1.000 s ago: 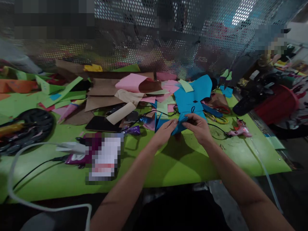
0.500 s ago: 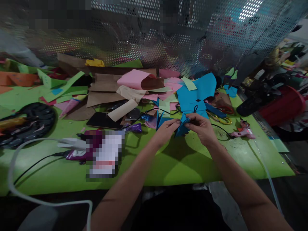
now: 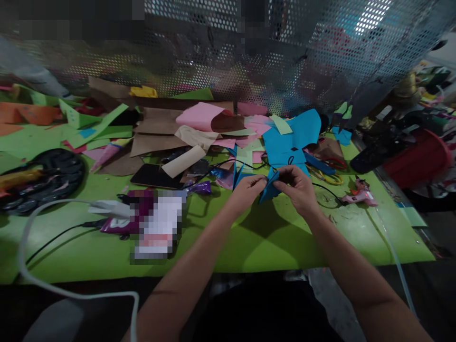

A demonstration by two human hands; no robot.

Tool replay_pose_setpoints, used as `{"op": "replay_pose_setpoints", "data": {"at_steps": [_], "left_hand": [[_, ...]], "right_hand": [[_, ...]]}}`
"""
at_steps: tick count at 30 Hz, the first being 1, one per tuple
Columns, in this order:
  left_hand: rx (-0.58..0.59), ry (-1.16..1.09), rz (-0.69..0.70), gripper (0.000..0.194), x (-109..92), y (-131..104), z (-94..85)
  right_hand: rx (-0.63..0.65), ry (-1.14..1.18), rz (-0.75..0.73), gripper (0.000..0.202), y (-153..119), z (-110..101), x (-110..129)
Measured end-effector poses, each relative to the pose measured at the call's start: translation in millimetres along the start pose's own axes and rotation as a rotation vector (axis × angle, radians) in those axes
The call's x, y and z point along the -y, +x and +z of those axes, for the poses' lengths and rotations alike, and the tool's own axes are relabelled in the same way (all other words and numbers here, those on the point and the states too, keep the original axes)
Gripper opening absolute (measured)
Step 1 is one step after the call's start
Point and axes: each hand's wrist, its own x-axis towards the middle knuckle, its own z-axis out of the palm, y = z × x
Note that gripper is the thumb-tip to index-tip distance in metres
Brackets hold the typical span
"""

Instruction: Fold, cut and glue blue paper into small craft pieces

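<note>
Blue folded paper [image 3: 270, 191], held over the green table [image 3: 278, 251] as I see it | left hand [image 3: 246, 192], right hand [image 3: 297, 188] both pinching it, 2 grips | probably light, crisp, easily creased | best taken lightly by folded edges

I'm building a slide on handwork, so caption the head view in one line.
Left hand and right hand hold folded blue paper over a green table, pink glue gun at right.

Head-worn view, forward and down
From close above, it faces over the left hand [image 3: 246, 192] and right hand [image 3: 298, 189], across the glossy lime-green tabletop [image 3: 270, 251], toward the grey perforated-metal panel [image 3: 228, 66].
</note>
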Motion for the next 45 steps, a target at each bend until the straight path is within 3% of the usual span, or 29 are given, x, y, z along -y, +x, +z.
{"op": "replay_pose_setpoints", "data": {"at_steps": [11, 21, 28, 35, 40, 45], "left_hand": [[0.037, -0.094, -0.009, 0.028, -2, 1, 0.1], [0.016, 0.163, 0.09, 0.029, -4, -2, 2.3], [-0.002, 0.103, 0.088, 0.033, -2, -6, 10.0], [0.03, 0.306, 0.085, 0.018, 1, -6, 13.8], [0.004, 0.379, 0.138, 0.018, 3, -5, 12.1], [0.025, 0.436, 0.107, 0.019, 0, -6, 10.6]], "right_hand": [[-0.013, -0.006, -0.023, 0.024, 0, 0, 1], [-0.04, -0.011, -0.034, 0.023, 1, 0, 0], [-0.103, -0.022, -0.031, 0.021, 3, 1, -5], [-0.127, -0.022, -0.014, 0.023, 4, 1, -7], [-0.122, 0.041, -0.004, 0.038, 5, 2, -5], [-0.094, 0.064, 0.067, 0.026, 5, 2, -3]]}}
